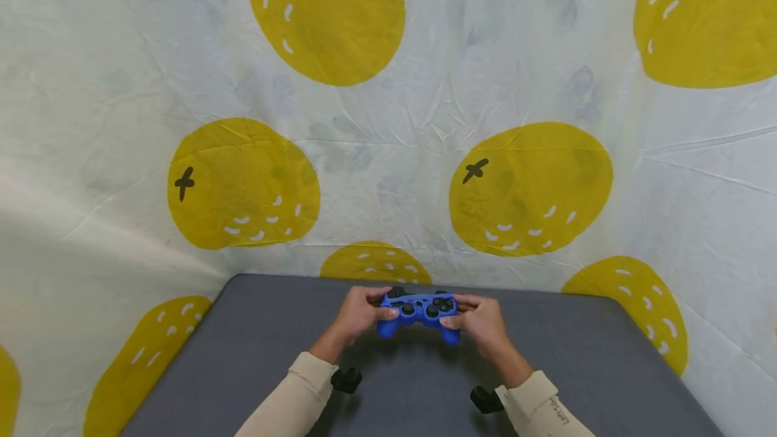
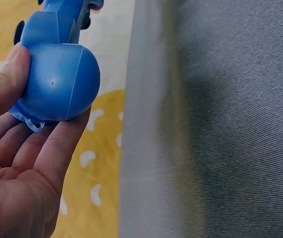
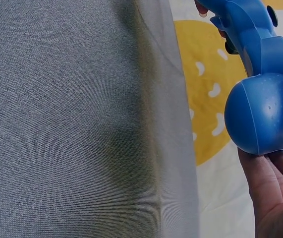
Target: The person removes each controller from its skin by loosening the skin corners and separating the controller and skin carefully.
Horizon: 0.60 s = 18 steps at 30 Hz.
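Note:
A blue game controller (image 1: 419, 309) with black thumbsticks and buttons is held up over the grey surface, its two handles pointing toward the person. My left hand (image 1: 357, 315) grips its left side, thumb on the front face near the left stick. On the other side my right hand (image 1: 482, 321) holds it the same way, thumb by the right stick. In the left wrist view the rounded end of the controller's left handle (image 2: 59, 82) sits between thumb and fingers, with a small loop at its edge. The right wrist view shows the right handle (image 3: 260, 114) between thumb and fingers.
Beneath the hands spreads a dark grey cloth-covered table (image 1: 267, 349). A white curtain (image 1: 388, 201) printed with large yellow fruit hangs behind it and along both sides. Black wrist cameras (image 1: 347, 380) protrude below the beige sleeves (image 1: 288, 400).

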Motion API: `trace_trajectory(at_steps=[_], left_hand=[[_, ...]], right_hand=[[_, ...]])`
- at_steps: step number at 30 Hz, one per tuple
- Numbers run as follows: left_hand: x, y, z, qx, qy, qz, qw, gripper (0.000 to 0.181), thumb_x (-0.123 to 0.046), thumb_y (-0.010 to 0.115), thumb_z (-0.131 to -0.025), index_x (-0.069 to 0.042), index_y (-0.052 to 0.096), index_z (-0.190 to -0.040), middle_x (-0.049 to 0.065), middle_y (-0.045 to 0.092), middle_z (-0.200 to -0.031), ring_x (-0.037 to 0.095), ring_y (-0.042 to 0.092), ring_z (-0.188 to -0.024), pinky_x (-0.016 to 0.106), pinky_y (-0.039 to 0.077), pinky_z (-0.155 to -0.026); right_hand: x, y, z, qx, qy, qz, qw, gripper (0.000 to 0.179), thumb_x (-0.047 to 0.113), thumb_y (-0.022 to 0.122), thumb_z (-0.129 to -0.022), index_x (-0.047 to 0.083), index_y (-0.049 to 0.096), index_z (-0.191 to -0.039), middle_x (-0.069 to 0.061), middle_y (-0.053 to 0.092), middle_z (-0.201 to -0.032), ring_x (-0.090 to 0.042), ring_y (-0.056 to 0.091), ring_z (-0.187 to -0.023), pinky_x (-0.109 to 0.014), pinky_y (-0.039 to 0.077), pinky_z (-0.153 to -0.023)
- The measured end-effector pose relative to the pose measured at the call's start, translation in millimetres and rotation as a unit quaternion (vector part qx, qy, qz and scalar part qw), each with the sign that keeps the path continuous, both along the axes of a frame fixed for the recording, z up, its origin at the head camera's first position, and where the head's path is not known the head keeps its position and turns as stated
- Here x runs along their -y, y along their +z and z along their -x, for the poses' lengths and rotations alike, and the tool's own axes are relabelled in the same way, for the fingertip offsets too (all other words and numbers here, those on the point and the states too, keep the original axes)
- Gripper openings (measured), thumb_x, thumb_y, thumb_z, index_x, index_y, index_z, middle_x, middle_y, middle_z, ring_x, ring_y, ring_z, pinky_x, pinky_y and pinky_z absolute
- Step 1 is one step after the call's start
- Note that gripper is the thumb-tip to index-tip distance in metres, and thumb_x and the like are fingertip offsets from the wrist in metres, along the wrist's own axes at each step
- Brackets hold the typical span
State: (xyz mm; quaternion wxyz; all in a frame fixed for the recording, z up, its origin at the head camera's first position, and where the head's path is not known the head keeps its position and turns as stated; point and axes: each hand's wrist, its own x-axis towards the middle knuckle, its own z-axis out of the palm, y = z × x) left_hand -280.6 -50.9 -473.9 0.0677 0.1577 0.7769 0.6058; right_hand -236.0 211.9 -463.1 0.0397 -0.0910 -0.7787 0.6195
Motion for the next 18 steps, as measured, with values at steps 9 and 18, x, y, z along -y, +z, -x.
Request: trace_trajectory(at_steps=[9,18], left_hand=[[0.0,-4.6,-2.0,0.002,0.004,-0.005,1.0000,0.055,-0.010,0.085,-0.086,0.002,0.067,-0.136,0.025,0.072,-0.128,0.033,0.075,-0.111,0.042,0.064,-0.089],[-2.2,-10.1,-2.1,-0.005,0.013,-0.005,0.9999,0.053,-0.010,0.087,-0.085,0.001,0.070,-0.133,0.025,0.072,-0.129,0.034,0.075,-0.113,0.042,0.064,-0.090]], right_hand=[[0.2,-6.1,-0.3,-0.006,0.003,0.006,1.0000,0.063,-0.003,0.092,-0.072,-0.012,0.068,-0.129,-0.033,0.070,-0.125,-0.030,0.077,-0.103,-0.042,0.065,-0.084],[0.2,-10.4,-0.1,-0.005,-0.004,0.004,1.0000,0.063,-0.003,0.092,-0.071,-0.011,0.068,-0.129,-0.033,0.069,-0.127,-0.032,0.076,-0.107,-0.043,0.063,-0.089]])
